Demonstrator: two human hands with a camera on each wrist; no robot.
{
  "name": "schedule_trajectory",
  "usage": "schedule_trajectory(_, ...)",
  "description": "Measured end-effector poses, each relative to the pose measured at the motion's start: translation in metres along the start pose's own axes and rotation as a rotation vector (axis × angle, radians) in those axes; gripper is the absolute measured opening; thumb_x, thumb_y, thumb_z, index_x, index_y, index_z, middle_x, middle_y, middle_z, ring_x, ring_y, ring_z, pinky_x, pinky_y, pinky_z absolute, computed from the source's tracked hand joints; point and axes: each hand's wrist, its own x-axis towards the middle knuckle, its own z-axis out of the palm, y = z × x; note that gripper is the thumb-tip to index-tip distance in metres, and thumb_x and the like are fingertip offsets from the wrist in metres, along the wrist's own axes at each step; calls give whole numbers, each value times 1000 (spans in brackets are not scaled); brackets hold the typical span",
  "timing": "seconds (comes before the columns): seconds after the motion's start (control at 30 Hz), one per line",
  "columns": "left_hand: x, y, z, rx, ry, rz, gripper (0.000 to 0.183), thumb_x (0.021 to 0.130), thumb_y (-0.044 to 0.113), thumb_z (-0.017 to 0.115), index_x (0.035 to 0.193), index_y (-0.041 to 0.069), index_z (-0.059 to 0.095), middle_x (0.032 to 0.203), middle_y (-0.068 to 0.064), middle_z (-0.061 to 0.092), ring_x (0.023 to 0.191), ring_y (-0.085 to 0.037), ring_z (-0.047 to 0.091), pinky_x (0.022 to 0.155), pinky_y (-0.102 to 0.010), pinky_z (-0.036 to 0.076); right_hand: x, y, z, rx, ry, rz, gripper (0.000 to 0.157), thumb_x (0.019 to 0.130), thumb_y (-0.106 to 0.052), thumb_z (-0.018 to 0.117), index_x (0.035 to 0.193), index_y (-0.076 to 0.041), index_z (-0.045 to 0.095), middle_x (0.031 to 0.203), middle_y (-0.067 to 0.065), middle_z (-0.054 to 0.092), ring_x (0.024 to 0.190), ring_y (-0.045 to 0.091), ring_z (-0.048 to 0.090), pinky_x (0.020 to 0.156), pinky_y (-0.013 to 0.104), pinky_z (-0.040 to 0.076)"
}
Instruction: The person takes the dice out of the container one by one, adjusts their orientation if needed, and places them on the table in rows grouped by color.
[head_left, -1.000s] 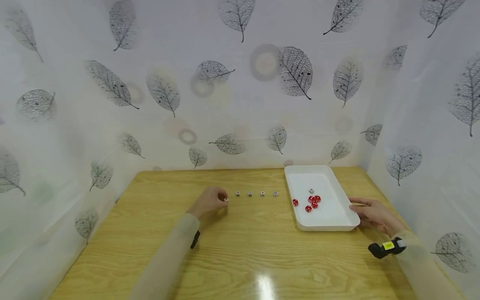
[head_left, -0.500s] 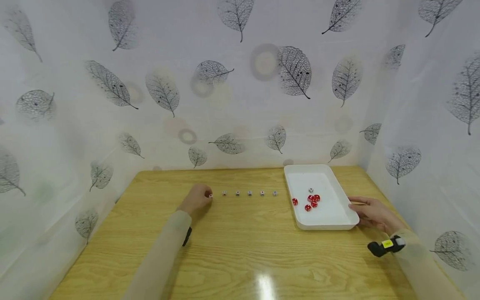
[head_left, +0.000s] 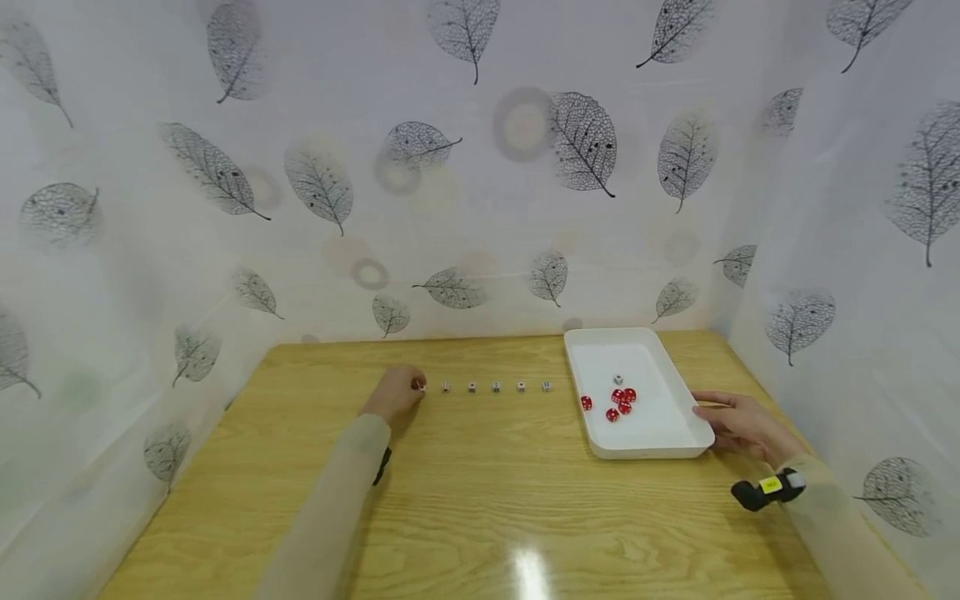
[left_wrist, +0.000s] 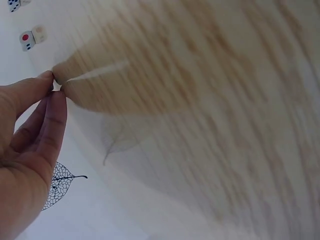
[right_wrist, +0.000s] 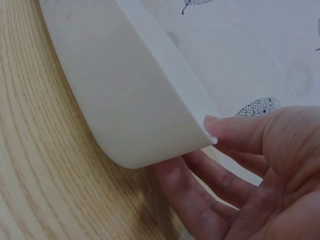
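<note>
My left hand [head_left: 395,393] is at the left end of a row of small white dice on the wooden table. Its thumb and fingertips pinch a white die [head_left: 422,387], which the fingers mostly hide in the left wrist view. To its right stand several spaced white dice, the nearest die [head_left: 446,387] a short way from the fingertips. In the left wrist view a die with a red pip [left_wrist: 26,40] shows beyond the thumb. My right hand [head_left: 742,423] grips the right side of the white tray [right_wrist: 125,90], thumb on the rim and fingers beneath.
Inside the tray lie several red dice [head_left: 626,407] and one white die [head_left: 618,380]. The wooden table [head_left: 450,500] meets leaf-patterned sheeting [head_left: 480,208] at its back and sides.
My left hand has moved left along the row. One more white die now stands in the row, and the hand pinches a die beyond it. My right hand stays on the tray.
</note>
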Motion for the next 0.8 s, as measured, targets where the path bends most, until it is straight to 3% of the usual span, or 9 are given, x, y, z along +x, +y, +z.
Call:
schedule_trajectory(0.3,1,5,-7,-49,-23,-39,13,91,6,66,102,0,70,98,-12,68,89,-24,63,79,-38,54,-2,0,0,-12,-1,-14,72,99,-26,57,153,4,19,126,18,58,89,13,66,78,34,58)
schedule_trajectory(0.57,3,4,-4,-76,-33,-78,13,92,7,66,102,1,71,100,-12,69,91,-23,63,81,-39,54,0,0,-1,-2,6,2,72,99,-25,58,153,4,20,115,7,64,88,12,66,77,34,58)
schedule_trajectory(0.8,2,2,-3,-56,-9,-72,11,91,8,67,100,2,72,99,-12,68,89,-23,62,78,-38,54,0,-2,1,-13,17,9,71,99,-25,57,153,4,19,120,13,63,88,11,66,77,34,58)
